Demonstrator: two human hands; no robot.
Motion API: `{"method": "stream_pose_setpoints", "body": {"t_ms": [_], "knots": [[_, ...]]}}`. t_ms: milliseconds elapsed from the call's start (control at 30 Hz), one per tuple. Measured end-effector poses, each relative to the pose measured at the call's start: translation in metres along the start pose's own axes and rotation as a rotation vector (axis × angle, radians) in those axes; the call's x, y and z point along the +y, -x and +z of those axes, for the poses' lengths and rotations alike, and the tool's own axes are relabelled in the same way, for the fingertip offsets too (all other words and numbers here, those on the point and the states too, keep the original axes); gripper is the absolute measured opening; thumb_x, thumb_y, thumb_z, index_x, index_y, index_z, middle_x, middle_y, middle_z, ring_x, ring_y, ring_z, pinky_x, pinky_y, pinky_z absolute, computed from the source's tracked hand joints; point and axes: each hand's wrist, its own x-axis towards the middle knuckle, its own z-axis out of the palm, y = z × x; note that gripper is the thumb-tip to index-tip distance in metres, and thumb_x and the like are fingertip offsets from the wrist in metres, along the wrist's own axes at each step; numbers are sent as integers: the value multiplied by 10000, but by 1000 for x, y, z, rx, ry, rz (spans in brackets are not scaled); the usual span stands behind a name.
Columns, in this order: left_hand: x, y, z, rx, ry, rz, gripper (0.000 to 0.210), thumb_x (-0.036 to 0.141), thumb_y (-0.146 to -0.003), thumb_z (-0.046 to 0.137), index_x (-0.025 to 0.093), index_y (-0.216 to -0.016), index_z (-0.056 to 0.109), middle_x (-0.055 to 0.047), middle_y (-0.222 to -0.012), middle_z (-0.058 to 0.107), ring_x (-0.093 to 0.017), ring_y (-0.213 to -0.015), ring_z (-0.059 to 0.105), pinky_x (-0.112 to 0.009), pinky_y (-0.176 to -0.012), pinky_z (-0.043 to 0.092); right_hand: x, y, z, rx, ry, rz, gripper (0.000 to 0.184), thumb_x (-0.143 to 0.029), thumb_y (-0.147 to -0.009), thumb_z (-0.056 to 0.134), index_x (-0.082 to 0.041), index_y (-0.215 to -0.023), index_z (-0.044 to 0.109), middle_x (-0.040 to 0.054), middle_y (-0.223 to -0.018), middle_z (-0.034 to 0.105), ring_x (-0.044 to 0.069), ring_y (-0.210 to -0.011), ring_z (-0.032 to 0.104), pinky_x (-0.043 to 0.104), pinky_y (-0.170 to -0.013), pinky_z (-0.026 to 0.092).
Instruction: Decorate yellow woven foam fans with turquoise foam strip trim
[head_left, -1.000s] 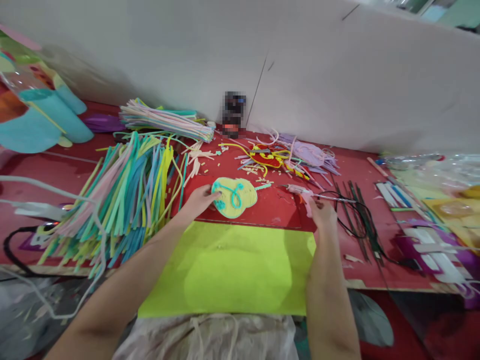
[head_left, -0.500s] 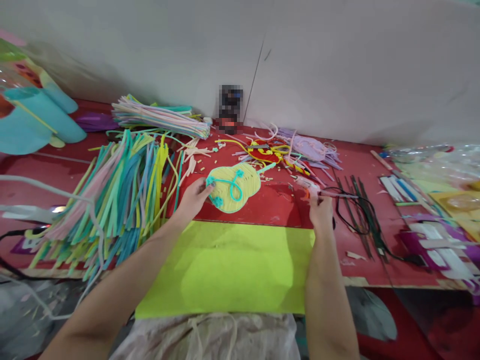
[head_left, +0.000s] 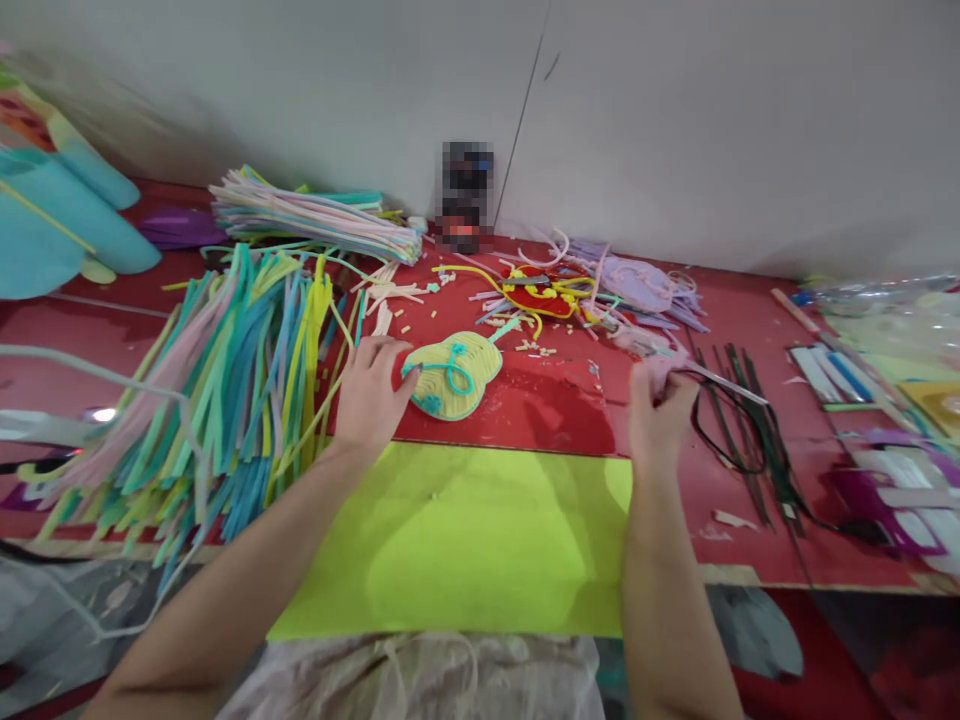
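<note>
My left hand grips the left edge of a yellow gourd-shaped pipe-cleaner piece, its thumb on the rim and fingertips partly hidden. The piece has a teal outline, a teal curl, small teal flowers and a teal stem pointing up to the right. It is over a red board. To the right, my right hand is closed around a pale pink glue gun, nozzle to the upper left, a glue stick out of its back. A yellow-green sheet spreads below both hands.
Loose pipe cleaners pile up at left, with a bundle behind. Yellow, red and lilac pieces and cut scraps lie at the back. A black cord crosses dark rods at right. A grey wall stands behind.
The gourd-shaped piece has shifted slightly left with my left hand, whose fingers reach further over its edge. My right hand and the glue gun have moved right. The view has shifted slightly.
</note>
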Motion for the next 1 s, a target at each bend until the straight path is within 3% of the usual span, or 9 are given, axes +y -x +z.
{"method": "stream_pose_setpoints", "body": {"t_ms": [67,167,400,767,1000], "knots": [[5,0,1,-127,12,122,281,278,-859,508,220,-1130,558,-76,-1156,560,-232,-1123,509,-404,-994,387,-11,8,7,-8,66,-6,584,-605,-688,595,-177,-1058,450,104,-963,570,200,-809,557,335,-723,436],[12,0,8,-327,2,276,310,263,-867,501,222,-1171,542,-69,-1251,545,-234,-1179,493,-409,-1018,385,-28,22,18,-112,111,-92,559,-588,-676,614,-200,-1047,455,66,-925,579,193,-771,559,339,-708,444],[5,-18,15,-538,8,505,396,71,-851,416,203,-1208,527,-85,-1322,525,-201,-1274,433,-387,-1089,317,-47,47,37,-308,111,-197,529,-555,-683,623,-208,-1053,472,80,-934,590,215,-787,575,354,-704,458],[3,-43,14,-682,110,500,274,190,-868,450,236,-1090,603,-49,-1170,632,-197,-1121,564,-352,-1002,399,-36,44,32,-286,-13,-77,521,-528,-668,653,-204,-1041,489,50,-908,554,169,-776,540,321,-686,476],[-2,-67,2,-554,-65,152,357,327,-876,454,161,-1178,544,-93,-1200,602,-224,-1108,560,-357,-962,413,-27,35,34,-239,-19,-2,538,-533,-640,674,-189,-1003,478,-9,-789,508,128,-662,491,292,-643,442]]}}
